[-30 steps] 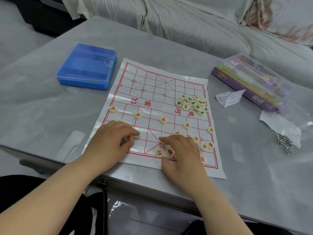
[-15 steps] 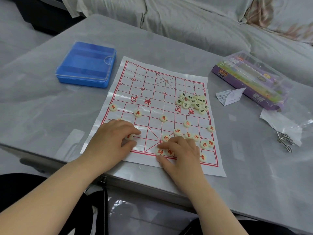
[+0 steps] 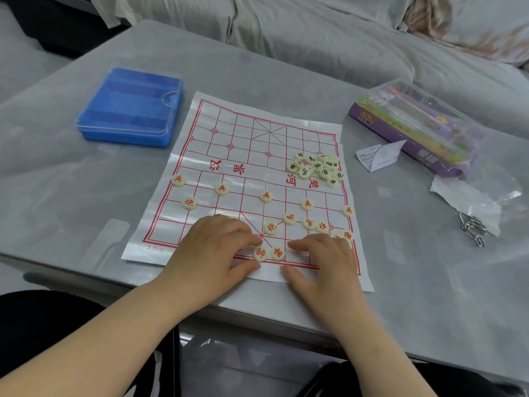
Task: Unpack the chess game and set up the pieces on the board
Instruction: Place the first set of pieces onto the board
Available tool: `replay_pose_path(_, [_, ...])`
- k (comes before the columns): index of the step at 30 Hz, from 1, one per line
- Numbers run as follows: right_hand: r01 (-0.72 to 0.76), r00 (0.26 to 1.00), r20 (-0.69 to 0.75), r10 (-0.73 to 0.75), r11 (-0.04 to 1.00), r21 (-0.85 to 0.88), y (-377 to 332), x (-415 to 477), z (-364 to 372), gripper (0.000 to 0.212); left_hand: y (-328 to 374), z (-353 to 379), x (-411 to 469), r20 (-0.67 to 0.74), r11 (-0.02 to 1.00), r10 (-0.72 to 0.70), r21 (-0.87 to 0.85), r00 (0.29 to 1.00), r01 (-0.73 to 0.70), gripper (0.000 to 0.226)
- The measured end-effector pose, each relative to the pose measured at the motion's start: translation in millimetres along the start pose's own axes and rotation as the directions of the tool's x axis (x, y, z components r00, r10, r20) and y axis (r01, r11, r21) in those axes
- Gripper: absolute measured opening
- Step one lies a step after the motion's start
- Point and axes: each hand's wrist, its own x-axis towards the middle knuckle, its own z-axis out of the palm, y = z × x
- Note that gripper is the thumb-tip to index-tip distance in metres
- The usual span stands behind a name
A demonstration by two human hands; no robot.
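The left hand (image 3: 217,247) makes a narrow grip: forefinger and thumb curl round the red general (image 3: 260,253), which lies at the near edge of the board (image 3: 229,133). The right hand (image 3: 323,259) lies flat, its grip wide and holding nothing. Its forefinger tip is just beside the red elephant (image 3: 277,252), which sits just right of the general.

Since half a second ago the left hand has slid right to the general, uncovering a red cannon (image 3: 189,203) beyond it to the left. The right hand has drawn rightward off the two pieces it covered.

Beyond both grips stand five red soldiers (image 3: 266,196) in a row. Nearer are a second cannon (image 3: 270,227), two horses (image 3: 289,218), one adviser (image 3: 322,227) and a second elephant (image 3: 347,234). One more piece is half hidden by the right knuckles. One heap of black-lettered pieces (image 3: 315,167) lies farther beyond the right grip, too overlapped to count.

On the table (image 3: 257,67), one blue box (image 3: 128,110) lies beyond and left of the left grip. Right of the right grip are one purple box (image 3: 415,130), one paper slip (image 3: 378,156), one plastic wrapper (image 3: 472,202) and one bunch of metal rings (image 3: 472,227).
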Motion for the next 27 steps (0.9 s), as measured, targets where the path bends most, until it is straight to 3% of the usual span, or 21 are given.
replay_pose_path(6, [0.03, 0.987, -0.154, -0.049, 0.991, -0.127, -9, 5, 10, 0.035, 5, 9, 4, -0.06, 1.0, 0.003, 0.03, 0.998, -0.001, 0.034])
replay_pose_path(11, [0.042, 0.993, -0.102, -0.052, 0.995, -0.095, -5, 10, 6, 0.021, 7, 13, 8, -0.077, 0.999, -0.035, 0.022, 0.996, 0.036, 0.023])
replay_pose_path(16, [0.016, 1.0, -0.008, -0.015, 0.997, 0.076, 6, 7, -6, 0.031, 4, 15, 7, -0.089, 0.999, -0.037, -0.027, 0.995, 0.035, 0.031])
replay_pose_path(23, [0.069, 0.994, -0.078, -0.077, 0.993, -0.1, 3, 6, 4, 0.028, 0, 18, 7, -0.122, 0.996, -0.056, -0.077, 0.991, 0.047, 0.045])
replay_pose_path(27, [0.08, 0.991, -0.101, -0.086, 0.995, -0.06, 5, 8, -4, 0.03, -2, 20, 6, -0.124, 0.998, -0.049, -0.035, 0.991, 0.045, 0.049])
